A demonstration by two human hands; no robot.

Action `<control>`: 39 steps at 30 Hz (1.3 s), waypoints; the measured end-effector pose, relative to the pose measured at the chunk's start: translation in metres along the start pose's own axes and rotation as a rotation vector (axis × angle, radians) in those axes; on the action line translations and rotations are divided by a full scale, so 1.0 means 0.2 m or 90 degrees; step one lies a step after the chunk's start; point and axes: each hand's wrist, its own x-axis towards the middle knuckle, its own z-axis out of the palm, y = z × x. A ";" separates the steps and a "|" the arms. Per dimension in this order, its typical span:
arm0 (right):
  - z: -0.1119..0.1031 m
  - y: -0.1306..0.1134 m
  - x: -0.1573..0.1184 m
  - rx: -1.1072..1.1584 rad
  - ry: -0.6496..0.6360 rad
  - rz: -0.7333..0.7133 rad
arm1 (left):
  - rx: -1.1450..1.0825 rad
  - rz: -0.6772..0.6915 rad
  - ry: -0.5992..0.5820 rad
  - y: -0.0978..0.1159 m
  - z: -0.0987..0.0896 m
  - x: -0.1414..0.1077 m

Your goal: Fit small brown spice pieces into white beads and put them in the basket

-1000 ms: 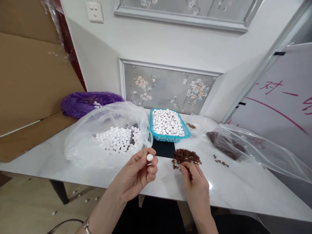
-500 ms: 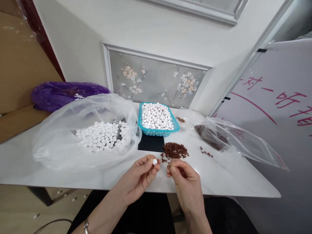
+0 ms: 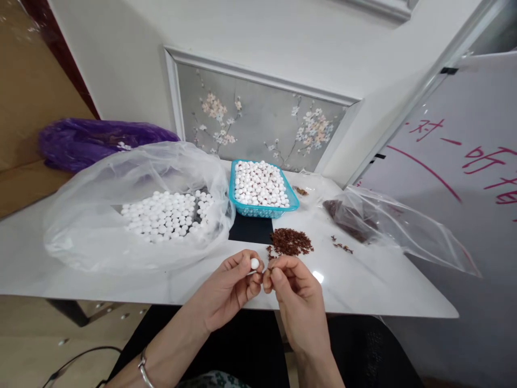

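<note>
A small white ball (image 3: 254, 263) is pinched between the thumb and fingers of my left hand (image 3: 234, 285). Right beside it, my right hand (image 3: 297, 291) is closed in a pinch; what its fingertips hold, if anything, is too small and covered to make out. Both hands are over the table's front edge, fingertips almost meeting. Just beyond them lies a heap of small reddish-brown star-shaped pieces (image 3: 291, 242). Behind the heap stands a blue plastic basket (image 3: 264, 210) filled with white balls. To the left, a large translucent plastic bag (image 3: 89, 237) holds many more white balls.
A purple plastic bag (image 3: 97, 140) lies at the back left. On the right rests a clear zip bag (image 3: 404, 221) with brown pieces inside. A few brown pieces (image 3: 342, 245) are scattered near it. A whiteboard (image 3: 444, 188) stands on the right. Balls lie on the floor.
My right hand has moved left, closer to the white ball in my left hand. My left hand keeps its pinch on the ball. The camera view has shifted slightly.
</note>
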 end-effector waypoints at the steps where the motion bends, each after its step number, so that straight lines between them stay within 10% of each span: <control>1: 0.00 -0.01 0.00 -0.016 0.001 -0.006 | 0.002 0.001 0.001 0.00 0.00 0.00; 39: 0.07 -0.02 -0.04 -0.363 0.027 -0.164 | 0.012 0.011 0.062 -0.02 -0.01 -0.01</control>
